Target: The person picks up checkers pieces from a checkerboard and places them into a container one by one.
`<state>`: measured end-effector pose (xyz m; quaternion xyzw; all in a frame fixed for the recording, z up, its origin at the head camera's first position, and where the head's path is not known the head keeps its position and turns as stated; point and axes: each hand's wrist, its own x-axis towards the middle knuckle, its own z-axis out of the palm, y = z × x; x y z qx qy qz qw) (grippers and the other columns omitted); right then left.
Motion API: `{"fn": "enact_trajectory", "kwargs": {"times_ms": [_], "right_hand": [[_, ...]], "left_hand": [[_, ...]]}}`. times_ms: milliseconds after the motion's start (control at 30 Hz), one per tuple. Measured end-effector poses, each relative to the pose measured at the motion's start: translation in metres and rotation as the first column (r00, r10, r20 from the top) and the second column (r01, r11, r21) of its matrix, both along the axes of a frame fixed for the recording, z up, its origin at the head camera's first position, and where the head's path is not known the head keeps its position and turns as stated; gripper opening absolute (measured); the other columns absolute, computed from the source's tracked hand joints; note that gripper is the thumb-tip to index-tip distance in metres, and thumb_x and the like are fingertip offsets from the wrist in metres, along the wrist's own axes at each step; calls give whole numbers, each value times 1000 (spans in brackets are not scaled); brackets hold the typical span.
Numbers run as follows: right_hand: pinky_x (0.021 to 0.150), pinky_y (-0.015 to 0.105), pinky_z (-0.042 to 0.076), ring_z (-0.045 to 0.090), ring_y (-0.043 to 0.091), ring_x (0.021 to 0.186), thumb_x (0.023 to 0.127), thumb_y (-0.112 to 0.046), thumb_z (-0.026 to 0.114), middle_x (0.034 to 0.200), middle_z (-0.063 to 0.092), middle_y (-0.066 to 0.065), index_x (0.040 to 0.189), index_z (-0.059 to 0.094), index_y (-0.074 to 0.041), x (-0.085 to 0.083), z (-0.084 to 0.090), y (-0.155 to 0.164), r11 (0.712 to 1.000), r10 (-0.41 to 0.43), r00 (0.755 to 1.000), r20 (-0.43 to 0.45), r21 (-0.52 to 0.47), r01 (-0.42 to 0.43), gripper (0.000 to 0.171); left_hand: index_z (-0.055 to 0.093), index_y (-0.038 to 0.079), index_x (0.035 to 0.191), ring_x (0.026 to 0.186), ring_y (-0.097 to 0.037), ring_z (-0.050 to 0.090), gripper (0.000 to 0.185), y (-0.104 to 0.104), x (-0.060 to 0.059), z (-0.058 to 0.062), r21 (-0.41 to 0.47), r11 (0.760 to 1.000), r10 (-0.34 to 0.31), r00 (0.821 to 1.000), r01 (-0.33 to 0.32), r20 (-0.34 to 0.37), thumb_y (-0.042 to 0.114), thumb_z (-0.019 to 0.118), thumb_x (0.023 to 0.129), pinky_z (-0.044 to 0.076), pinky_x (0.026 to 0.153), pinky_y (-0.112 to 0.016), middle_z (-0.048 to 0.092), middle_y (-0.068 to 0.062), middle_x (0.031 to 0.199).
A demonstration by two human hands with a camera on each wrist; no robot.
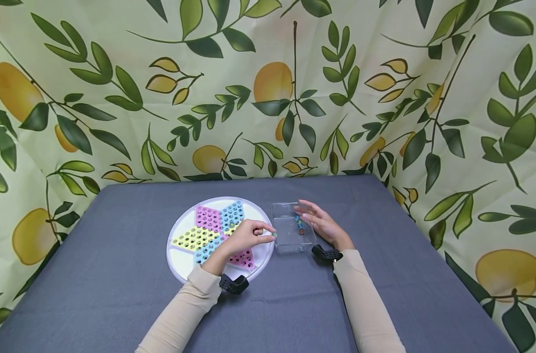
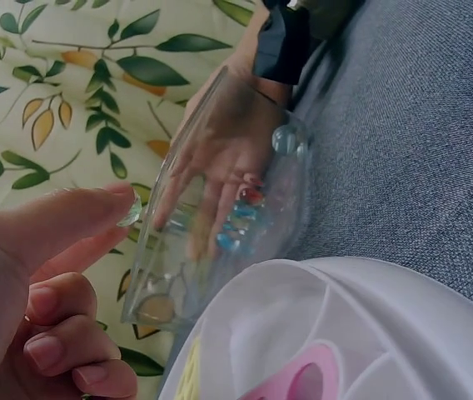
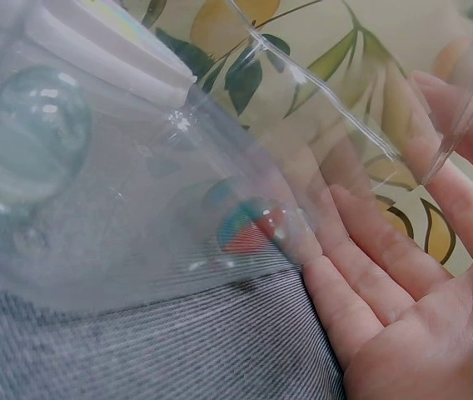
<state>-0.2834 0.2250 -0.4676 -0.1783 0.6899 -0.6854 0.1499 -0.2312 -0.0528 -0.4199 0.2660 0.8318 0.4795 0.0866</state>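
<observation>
My left hand (image 1: pixel 246 236) pinches a pale green glass marble (image 2: pixel 131 211) between thumb and index finger, its other fingers curled in the left wrist view. It hangs over the right side of a round white Chinese checkers board (image 1: pixel 262 255), near a clear plastic box (image 1: pixel 287 242). Inside the box lie several blue and reddish marbles (image 1: pixel 300 225); a larger pale marble (image 3: pixel 32 137) shows in the right wrist view. Against the box's right side rests my right hand (image 1: pixel 322 223), fingers nearly straight along the wall.
The board carries a star of pink, blue and yellow hole-filled sections (image 1: pixel 208 217), partly hidden by the left hand. A grey cloth (image 1: pixel 117 264) covers the table. Behind it hangs a leaf-and-fruit patterned curtain (image 1: pixel 232 98). Black bands (image 1: pixel 234 285) circle both wrists.
</observation>
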Motion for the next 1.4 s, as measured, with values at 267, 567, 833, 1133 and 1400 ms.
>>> {"fn": "enact_trajectory", "kwargs": {"times_ms": [267, 567, 833, 1133, 1400], "right_hand": [[97, 6, 40, 20, 42, 147, 101, -14, 46, 155, 23, 29, 152, 19, -2, 0, -1, 0, 1000, 3, 1000, -1, -15, -3, 58], [97, 6, 40, 19, 43, 146, 101, -13, 46, 155, 23, 30, 152, 18, -2, -1, 0, 0, 1000, 4, 1000, 1, -15, -4, 58], [97, 6, 41, 16, 43, 146, 101, -10, 45, 155, 21, 31, 152, 17, -1, -1, 2, -1, 999, 9, 1000, 14, -42, -8, 58], [97, 6, 41, 17, 43, 146, 101, -11, 46, 156, 22, 29, 152, 18, -2, -1, 2, -1, 1000, 3, 1000, 14, -23, -2, 59], [96, 6, 41, 16, 43, 146, 101, -11, 46, 155, 22, 30, 152, 17, -1, 0, 2, -1, 1000, 2, 1000, 14, -31, -1, 59]], "left_hand": [[73, 2, 103, 56, -4, 27, 21, 5, 1, -1, -12, 1000, -4, 1000, 4, -5, 15, 70, 86, 26, 54, -16, 30, 7, 59], [73, 1, 102, 54, -2, 25, 22, 8, 0, 1, -13, 1000, -19, 1000, 19, -23, 15, 70, 86, 23, 52, -16, 29, 9, 57], [73, 2, 103, 54, -5, 25, 21, 8, -1, -1, -26, 1000, -18, 1000, 18, -10, 13, 70, 86, 23, 51, -16, 28, 7, 57], [71, -1, 107, 56, -6, 26, 25, 3, 0, 1, 10, 1000, -1, 999, 1, 32, 13, 69, 87, 25, 54, -17, 29, 6, 59], [72, 3, 107, 57, -3, 27, 25, -11, 0, 3, 22, 999, 26, 999, -27, 36, 18, 68, 88, 27, 54, -17, 31, 6, 62]]}}
